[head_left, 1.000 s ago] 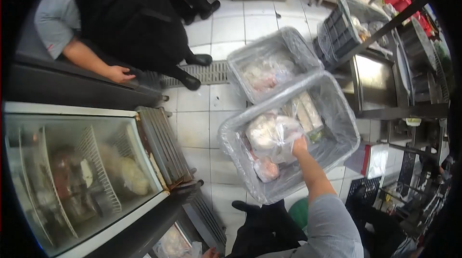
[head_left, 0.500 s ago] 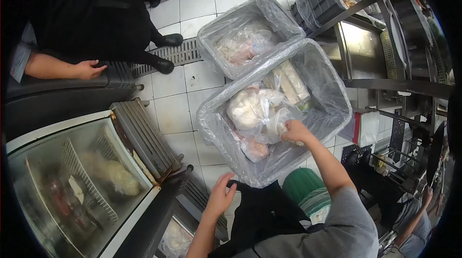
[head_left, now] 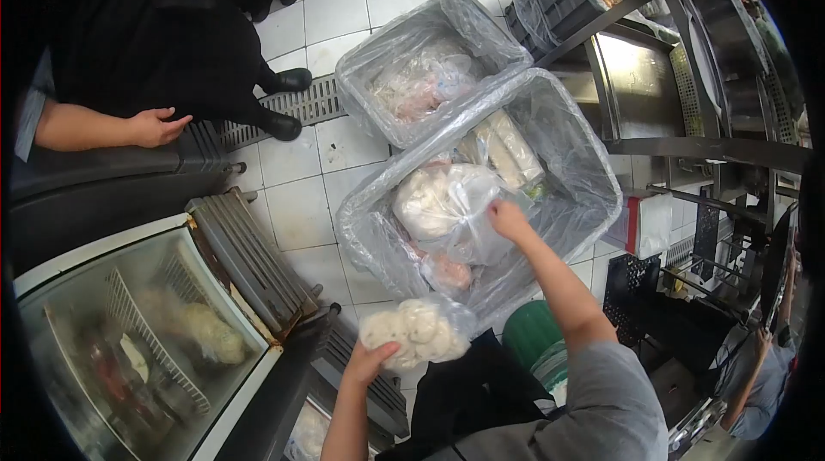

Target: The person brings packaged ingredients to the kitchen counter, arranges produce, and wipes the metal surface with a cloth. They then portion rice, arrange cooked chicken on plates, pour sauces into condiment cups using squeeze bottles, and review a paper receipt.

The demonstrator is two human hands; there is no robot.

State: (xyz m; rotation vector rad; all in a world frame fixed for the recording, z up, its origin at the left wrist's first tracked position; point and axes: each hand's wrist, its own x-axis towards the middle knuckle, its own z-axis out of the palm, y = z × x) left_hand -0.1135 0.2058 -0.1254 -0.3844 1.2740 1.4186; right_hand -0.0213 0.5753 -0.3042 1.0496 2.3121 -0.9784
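My left hand [head_left: 369,364] grips a clear bag of round, pale pieces [head_left: 417,332] beside the near edge of a plastic-lined crate [head_left: 577,130]. Inside that crate, my right hand [head_left: 509,219] is closed on the gathered plastic of a large bag of white food [head_left: 436,201]. Below this bag lies a smaller bag with pinkish contents [head_left: 447,272]. Long wrapped white blocks [head_left: 507,152] rest at the crate's far side, with something green near them.
A second lined crate [head_left: 357,74] with bagged food adjoins the first. At left are a person's hand [head_left: 161,128] and a glass-topped fridge [head_left: 142,242]. A green bin [head_left: 526,332] stands near my legs. Metal racks and another worker are at right.
The bag of round pieces is now in my left hand, which was open and empty half a second ago. My right hand stays on plastic in the crate. The view has shifted.
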